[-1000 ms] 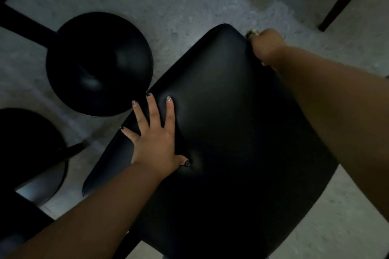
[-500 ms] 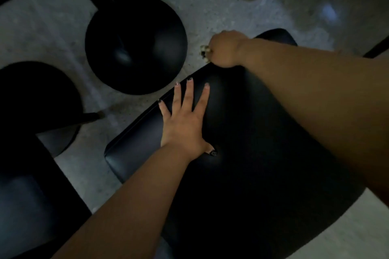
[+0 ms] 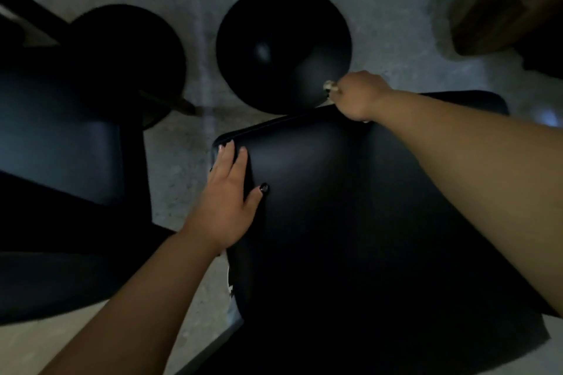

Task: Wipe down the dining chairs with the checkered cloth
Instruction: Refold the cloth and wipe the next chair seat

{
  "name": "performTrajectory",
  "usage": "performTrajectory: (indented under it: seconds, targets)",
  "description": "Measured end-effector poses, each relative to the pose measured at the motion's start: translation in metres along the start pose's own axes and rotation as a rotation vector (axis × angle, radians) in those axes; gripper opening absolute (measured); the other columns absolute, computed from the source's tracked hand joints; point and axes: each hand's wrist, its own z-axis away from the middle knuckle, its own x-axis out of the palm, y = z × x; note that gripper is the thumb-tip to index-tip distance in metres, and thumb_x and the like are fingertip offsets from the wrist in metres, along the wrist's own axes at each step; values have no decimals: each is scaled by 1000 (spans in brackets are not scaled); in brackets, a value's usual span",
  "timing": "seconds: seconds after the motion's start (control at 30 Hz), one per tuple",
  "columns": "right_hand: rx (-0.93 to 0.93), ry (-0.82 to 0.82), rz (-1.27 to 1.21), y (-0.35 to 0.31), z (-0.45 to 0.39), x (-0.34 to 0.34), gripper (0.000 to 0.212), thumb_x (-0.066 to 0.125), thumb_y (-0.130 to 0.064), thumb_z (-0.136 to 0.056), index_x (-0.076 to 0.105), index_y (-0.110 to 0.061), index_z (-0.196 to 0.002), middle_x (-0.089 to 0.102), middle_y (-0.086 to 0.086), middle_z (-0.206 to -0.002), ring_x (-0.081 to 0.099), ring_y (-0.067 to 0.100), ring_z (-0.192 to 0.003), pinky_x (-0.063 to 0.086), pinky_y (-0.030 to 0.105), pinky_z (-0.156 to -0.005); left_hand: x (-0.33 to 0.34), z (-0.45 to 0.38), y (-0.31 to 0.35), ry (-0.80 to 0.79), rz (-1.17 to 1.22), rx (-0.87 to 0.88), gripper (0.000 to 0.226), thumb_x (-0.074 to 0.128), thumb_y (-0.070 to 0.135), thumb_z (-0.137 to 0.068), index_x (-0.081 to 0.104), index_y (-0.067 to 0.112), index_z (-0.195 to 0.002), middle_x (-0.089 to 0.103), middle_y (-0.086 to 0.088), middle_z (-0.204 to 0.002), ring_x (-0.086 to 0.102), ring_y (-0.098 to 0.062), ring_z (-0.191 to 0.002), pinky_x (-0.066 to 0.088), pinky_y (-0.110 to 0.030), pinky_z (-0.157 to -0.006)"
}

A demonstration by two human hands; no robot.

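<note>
A black padded dining chair seat (image 3: pixel 350 222) fills the middle and lower right of the head view. My left hand (image 3: pixel 228 192) rests on its near left corner, two fingers straight on top, thumb on the seat and the other fingers over the side edge. My right hand (image 3: pixel 356 97) is a fist at the seat's far edge. A small light scrap of the checkered cloth (image 3: pixel 329 87) pokes out of it; the rest of the cloth is hidden. White marks (image 3: pixel 230 286) show on the seat's left rim.
Two round black table bases (image 3: pixel 283 49) (image 3: pixel 128 61) stand on the pale speckled floor (image 3: pixel 182 161) just beyond the seat. Another dark chair seat (image 3: pixel 54 137) lies at the left. A brown wooden piece (image 3: pixel 502 9) is at the upper right.
My right fist with the cloth has travelled leftwards along the seat's far edge. My left hand has slid from the seat's middle to its left corner. The view has swung.
</note>
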Motion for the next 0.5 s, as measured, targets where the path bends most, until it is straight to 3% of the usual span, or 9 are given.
performTrajectory:
  seconds: [0.13,0.2,0.27,0.37,0.5]
  targets:
    - [-57,53,14,-45,-1,12,41,37,-34,-98,64,-4,-104,64,21,-110,59,37,-97,34,30,-70,-6,18,-26,85,259,-235,63,45,18,-102,12,12,-155,5,-4,-164,2,-11,-149,2,-13,-110]
    - [-126,50,-1,-80,-1,19,41,37,-34,-97,65,-5,-104,65,19,-109,60,36,-98,35,30,-69,-9,29,-37,78,361,-312,59,41,20,-103,13,15,-155,8,-1,-164,5,-9,-149,4,-17,-112]
    - [-192,30,-14,-116,1,27,40,38,-35,-96,66,-8,-104,65,18,-109,61,37,-98,36,31,-70,-14,41,-48,49,444,-364,57,40,19,-104,16,17,-155,16,-3,-162,14,-12,-148,11,-28,-120]
    - [-329,52,63,-165,7,43,35,39,-31,-95,66,-11,-106,65,16,-112,61,38,-100,40,36,-73,-20,57,-67,-34,359,-369,60,44,12,-101,19,20,-155,24,-6,-160,23,-18,-147,21,-33,-119]
    - [-533,104,281,-202,22,58,29,41,-24,-97,65,-12,-109,65,10,-111,60,32,-104,43,48,-95,-25,75,-87,-60,353,-417,63,45,5,-97,22,19,-154,29,-11,-157,30,-22,-144,26,-26,-111]
